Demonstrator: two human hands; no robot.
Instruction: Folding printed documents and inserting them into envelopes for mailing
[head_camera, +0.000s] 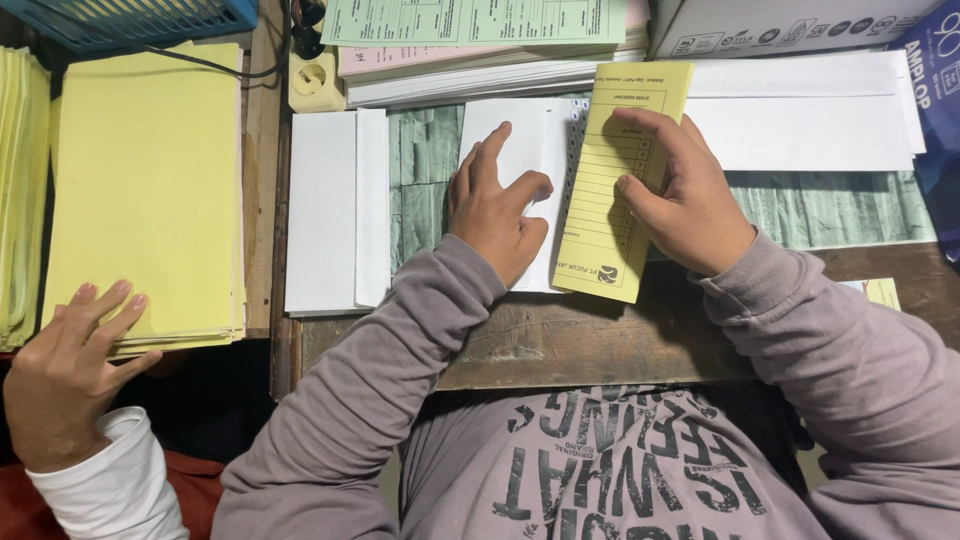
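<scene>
Head view, near to far: grey sleeves at the bottom edge, then worn wooden surface (600, 345). Left hand (495, 205) pressed flat, fingers spread, on white folded sheet (535, 150), pinning rather than gripping. Right hand (685, 195) pinching yellow printed slip (615, 180) by its right edge, thumb under, fingers curled over the top, slip overlapping the white sheet's perforated margin. Off to the left, another person's hand (65, 375) resting on yellow paper stack (145, 190), separate from the work. Beside the left hand, white envelopes (335, 210); farther back, green form (470, 20) on a paper pile and long white envelope (800, 115). Likely risks: slip skewing under a one-edge pinch, ending up crooked against the white sheet; perforated margin snagging or tearing if dragged; a sleeve brushing the envelopes out of line.
</scene>
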